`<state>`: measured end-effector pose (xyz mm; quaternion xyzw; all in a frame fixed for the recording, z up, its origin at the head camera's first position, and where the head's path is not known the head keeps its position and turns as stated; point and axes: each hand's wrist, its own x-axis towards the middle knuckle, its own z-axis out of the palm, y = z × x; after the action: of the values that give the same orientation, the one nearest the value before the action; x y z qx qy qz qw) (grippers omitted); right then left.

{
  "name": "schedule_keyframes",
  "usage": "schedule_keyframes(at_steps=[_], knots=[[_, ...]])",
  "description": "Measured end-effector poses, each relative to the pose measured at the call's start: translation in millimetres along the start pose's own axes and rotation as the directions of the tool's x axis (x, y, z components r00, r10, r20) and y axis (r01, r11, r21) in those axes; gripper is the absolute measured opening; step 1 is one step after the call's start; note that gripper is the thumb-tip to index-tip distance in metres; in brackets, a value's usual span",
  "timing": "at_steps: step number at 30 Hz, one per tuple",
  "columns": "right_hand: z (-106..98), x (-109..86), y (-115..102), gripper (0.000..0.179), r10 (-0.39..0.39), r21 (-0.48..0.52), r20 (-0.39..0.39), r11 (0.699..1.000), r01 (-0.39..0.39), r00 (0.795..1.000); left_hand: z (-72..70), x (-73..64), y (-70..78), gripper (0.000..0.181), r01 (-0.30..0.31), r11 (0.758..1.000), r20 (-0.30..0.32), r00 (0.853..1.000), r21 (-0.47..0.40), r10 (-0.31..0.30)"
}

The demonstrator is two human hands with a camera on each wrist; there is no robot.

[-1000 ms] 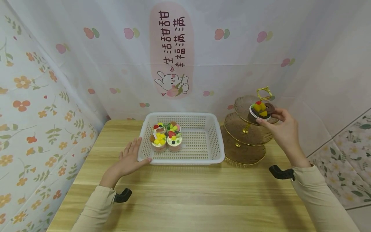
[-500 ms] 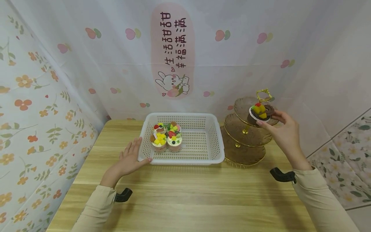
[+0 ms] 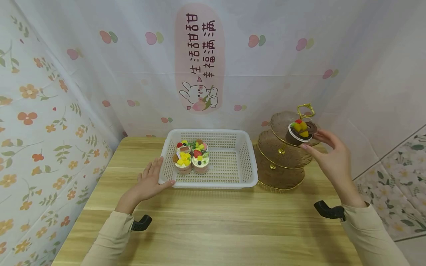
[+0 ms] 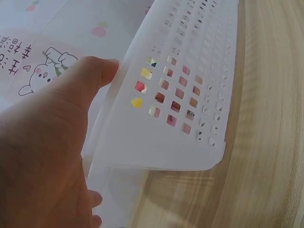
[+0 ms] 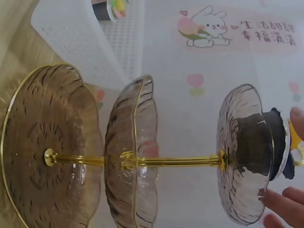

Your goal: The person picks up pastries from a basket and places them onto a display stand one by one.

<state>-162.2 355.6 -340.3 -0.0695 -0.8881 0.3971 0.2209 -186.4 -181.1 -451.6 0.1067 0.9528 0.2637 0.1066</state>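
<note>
A dark chocolate cupcake [image 3: 297,135], topped with yellow fruit pieces, a red bit and a chocolate ring, stands on the top tier of a three-tier cake stand [image 3: 283,177]. My right hand [image 3: 334,159] is beside it, thumb and fingers spread around its near side. In the right wrist view the cup's dark side [image 5: 254,145] shows through the clear top plate, with the fingertips [image 5: 280,204] at the plate's edge. My left hand [image 3: 146,184] rests against the left end of a white plastic basket [image 3: 213,186], its fingers straight and its thumb [image 4: 102,69] on the rim.
Several fruit-topped dessert cups [image 3: 200,164] stand together in the basket's left half. The basket is left of the stand on a wooden table [image 3: 216,225]. A gold ring handle [image 3: 306,110] rises above the top tier. A printed curtain [image 3: 139,74] hangs behind.
My right hand has drawn slightly right and towards me, its thumb loosening from the cupcake. The cupcake and stand top shift slightly. My left hand stays on the basket.
</note>
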Motion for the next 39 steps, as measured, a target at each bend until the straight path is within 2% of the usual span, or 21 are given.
schedule_keyframes(at_steps=[3,5,7,9,11,12,14,15,16,19,23,26,28,32,36,39], knots=[[-2,-9.6,0,0.071,-0.001,0.0,-0.039,1.0,0.001,0.999,0.5,-0.2,0.4,0.106,-0.007,1.0,0.0,1.0,-0.006,0.007],[1,-19.3,-1,0.068,-0.01,0.008,-0.098,1.0,0.011,0.995,0.2,0.0,0.3,0.105,-0.014,1.0,0.0,1.0,-0.014,0.014],[8,-31.1,2,0.065,-0.054,0.033,-0.187,0.998,0.062,0.981,0.1,0.5,-0.6,0.105,-0.022,0.999,-0.002,1.0,-0.025,0.022],[19,-43.5,5,0.06,-0.126,0.062,-0.302,0.987,0.151,0.945,0.2,1.1,-1.7,0.105,-0.03,0.999,-0.001,1.0,-0.033,0.03],[34,-54.5,8,0.054,-0.219,0.08,-0.404,0.959,0.273,0.888,-0.9,1.0,-2.7,0.105,-0.04,0.999,-0.004,0.999,-0.03,0.04],[42,-58.9,8,0.051,-0.272,0.082,-0.437,0.937,0.339,0.857,-1.5,0.8,-2.9,0.105,-0.045,0.999,-0.004,0.999,-0.028,0.045],[58,-66.5,5,0.045,-0.347,0.097,-0.453,0.896,0.432,0.821,-3.4,0.5,-2.3,0.105,-0.052,0.999,-0.003,0.999,-0.012,0.052],[66,-69.1,3,0.043,-0.382,0.107,-0.437,0.877,0.468,0.815,-4.6,0.3,-1.7,0.105,-0.06,0.998,-0.006,0.998,-0.004,0.06],[75,-71.3,0,0.042,-0.408,0.118,-0.406,0.864,0.489,0.818,-5.8,0.2,-1.1,0.105,-0.066,0.998,-0.01,0.998,0.004,0.066],[101,-73.4,-10,0.043,-0.453,0.161,-0.254,0.852,0.499,0.855,-9.0,0.5,0.8,0.105,-0.075,0.997,-0.018,0.997,0.034,0.076],[131,-64.3,-29,0.046,-0.436,0.191,-0.029,0.881,0.434,0.899,-8.9,2.1,2.1,0.108,-0.068,0.997,0.005,0.998,0.032,0.068],[150,-47.7,-48,0.048,-0.398,0.197,0.124,0.908,0.371,0.909,-5.9,3.3,1.5,0.109,-0.06,0.998,0.013,0.998,0.021,0.06],[161,-33.5,-60,0.052,-0.366,0.206,0.228,0.924,0.323,0.902,-3.9,3.9,1.0,0.111,-0.054,0.998,0.004,0.999,0.015,0.054],[186,-3.6,-74,0.062,-0.31,0.201,0.397,0.948,0.248,0.864,-1.8,4.4,0.6,0.113,-0.035,0.999,0.0,0.999,0.001,0.035],[216,20.9,-76,0.066,-0.26,0.203,0.49,0.962,0.181,0.832,-1.0,4.6,-0.7,0.107,-0.039,0.999,-0.007,0.999,0.008,0.039],[240,33.1,-72,0.065,-0.219,0.198,0.531,0.971,0.132,0.819,0.0,4.5,-2.5,0.106,-0.037,0.999,-0.007,0.999,0.017,0.037]])
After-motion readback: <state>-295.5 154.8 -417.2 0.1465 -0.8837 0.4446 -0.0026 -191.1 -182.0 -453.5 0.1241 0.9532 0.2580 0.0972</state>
